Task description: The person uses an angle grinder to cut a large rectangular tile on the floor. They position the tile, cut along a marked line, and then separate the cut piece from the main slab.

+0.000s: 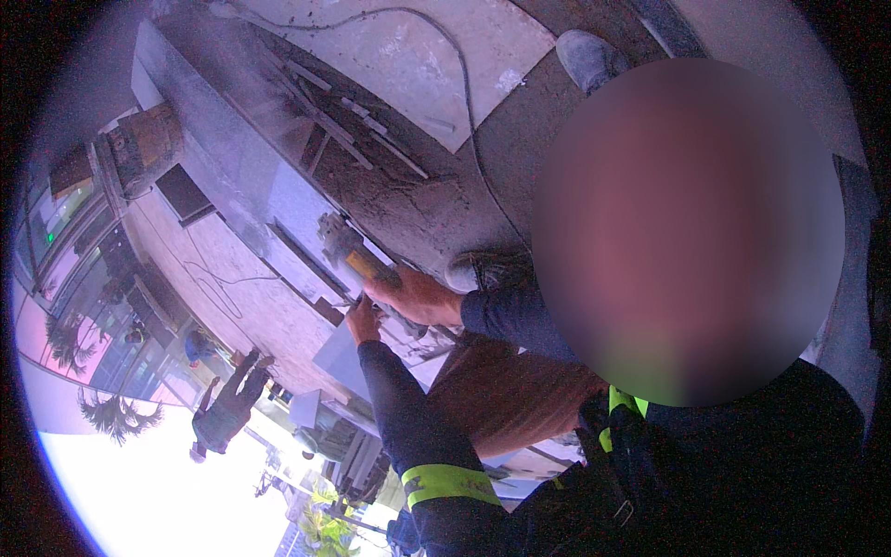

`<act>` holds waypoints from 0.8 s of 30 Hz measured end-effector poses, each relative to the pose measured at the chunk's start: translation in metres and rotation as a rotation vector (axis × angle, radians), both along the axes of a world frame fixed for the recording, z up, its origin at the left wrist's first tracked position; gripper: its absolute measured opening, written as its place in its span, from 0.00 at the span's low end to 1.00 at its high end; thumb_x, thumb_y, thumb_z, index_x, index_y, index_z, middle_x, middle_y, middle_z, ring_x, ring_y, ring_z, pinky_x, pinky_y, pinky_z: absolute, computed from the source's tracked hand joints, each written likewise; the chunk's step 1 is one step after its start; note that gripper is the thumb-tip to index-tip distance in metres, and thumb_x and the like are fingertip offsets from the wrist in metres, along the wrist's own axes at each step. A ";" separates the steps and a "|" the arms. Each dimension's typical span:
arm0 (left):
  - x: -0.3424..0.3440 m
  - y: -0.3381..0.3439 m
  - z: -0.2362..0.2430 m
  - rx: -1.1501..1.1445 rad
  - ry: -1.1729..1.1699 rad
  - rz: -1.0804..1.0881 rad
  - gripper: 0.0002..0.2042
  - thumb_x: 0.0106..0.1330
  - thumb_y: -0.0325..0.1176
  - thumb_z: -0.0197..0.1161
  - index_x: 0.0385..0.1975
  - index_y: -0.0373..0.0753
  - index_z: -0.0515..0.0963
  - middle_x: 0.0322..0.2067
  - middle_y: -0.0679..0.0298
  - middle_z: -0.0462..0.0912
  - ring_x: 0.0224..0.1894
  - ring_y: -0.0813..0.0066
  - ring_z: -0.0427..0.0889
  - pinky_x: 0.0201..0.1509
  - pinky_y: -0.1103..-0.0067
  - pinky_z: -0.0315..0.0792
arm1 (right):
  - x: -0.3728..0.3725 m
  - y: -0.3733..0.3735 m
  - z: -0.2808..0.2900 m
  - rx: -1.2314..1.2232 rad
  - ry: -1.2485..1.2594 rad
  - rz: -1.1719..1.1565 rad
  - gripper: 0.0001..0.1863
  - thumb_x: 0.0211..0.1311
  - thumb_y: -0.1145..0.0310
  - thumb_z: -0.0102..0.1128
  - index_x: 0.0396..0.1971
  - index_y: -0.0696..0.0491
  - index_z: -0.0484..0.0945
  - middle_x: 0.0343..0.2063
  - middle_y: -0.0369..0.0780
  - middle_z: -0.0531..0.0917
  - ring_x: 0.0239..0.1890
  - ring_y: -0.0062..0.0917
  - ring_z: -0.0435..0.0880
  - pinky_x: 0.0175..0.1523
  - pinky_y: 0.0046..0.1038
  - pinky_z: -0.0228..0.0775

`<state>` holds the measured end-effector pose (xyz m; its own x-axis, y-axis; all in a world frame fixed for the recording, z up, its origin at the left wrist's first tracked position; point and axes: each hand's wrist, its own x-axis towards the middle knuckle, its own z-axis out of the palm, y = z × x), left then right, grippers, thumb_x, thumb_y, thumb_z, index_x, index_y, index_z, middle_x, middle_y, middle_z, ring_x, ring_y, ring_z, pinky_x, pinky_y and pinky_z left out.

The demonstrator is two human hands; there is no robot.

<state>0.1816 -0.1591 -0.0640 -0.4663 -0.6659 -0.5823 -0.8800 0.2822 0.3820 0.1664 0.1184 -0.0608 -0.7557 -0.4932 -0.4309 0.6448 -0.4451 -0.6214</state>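
A power tool with a yellow body and a dusty grey head, like an angle grinder [370,266], lies in the grip of my right hand [422,295]. Its head meets the long pale slab [251,153]. Just below it in the picture, my left hand [365,322] is closed beside the tool and the slab's edge; what its fingers hold is hidden. Both arms wear dark sleeves, the left with a bright yellow-green band [450,485]. A haze of dust hangs over the slab's far end.
A dark cord [469,102] runs across the dirt and a pale board [399,60]. Thin offcut strips [357,121] lie beside the slab. Two shoes, one grey [589,60], stand nearby. A person [227,408] appears upside down beyond. A blurred patch covers much of the right.
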 end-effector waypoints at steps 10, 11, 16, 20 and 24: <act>0.007 -0.020 -0.008 0.029 -0.018 -0.117 0.21 0.68 0.45 0.70 0.46 0.30 0.86 0.30 0.59 0.87 0.22 0.74 0.82 0.21 0.77 0.67 | -0.007 -0.002 -0.004 0.032 -0.015 -0.019 0.36 0.71 0.36 0.58 0.43 0.63 0.84 0.32 0.49 0.87 0.38 0.34 0.86 0.48 0.40 0.76; 0.008 -0.021 -0.009 0.021 -0.037 -0.069 0.21 0.68 0.45 0.70 0.46 0.30 0.86 0.31 0.59 0.87 0.23 0.74 0.82 0.22 0.77 0.68 | -0.008 -0.004 -0.005 0.075 0.006 -0.020 0.36 0.71 0.36 0.58 0.43 0.63 0.84 0.32 0.50 0.87 0.38 0.35 0.87 0.48 0.40 0.76; 0.013 -0.026 -0.009 0.059 0.030 -0.368 0.22 0.69 0.44 0.71 0.50 0.29 0.85 0.34 0.60 0.89 0.26 0.75 0.83 0.24 0.77 0.72 | -0.022 -0.021 -0.016 0.071 -0.001 0.018 0.37 0.70 0.35 0.58 0.45 0.62 0.84 0.35 0.52 0.87 0.41 0.37 0.87 0.50 0.40 0.75; 0.007 -0.019 -0.006 0.042 0.002 -0.462 0.20 0.71 0.40 0.69 0.52 0.28 0.84 0.39 0.58 0.90 0.29 0.76 0.86 0.27 0.78 0.77 | -0.024 -0.026 -0.015 0.192 -0.074 0.028 0.40 0.70 0.34 0.58 0.46 0.65 0.83 0.38 0.54 0.87 0.44 0.38 0.87 0.51 0.40 0.75; 0.000 -0.009 -0.004 0.010 -0.086 -0.011 0.17 0.75 0.35 0.65 0.53 0.27 0.84 0.41 0.58 0.91 0.29 0.75 0.87 0.29 0.78 0.79 | -0.019 -0.013 -0.010 0.093 -0.064 0.041 0.42 0.69 0.33 0.58 0.46 0.67 0.82 0.37 0.52 0.87 0.43 0.35 0.87 0.50 0.39 0.75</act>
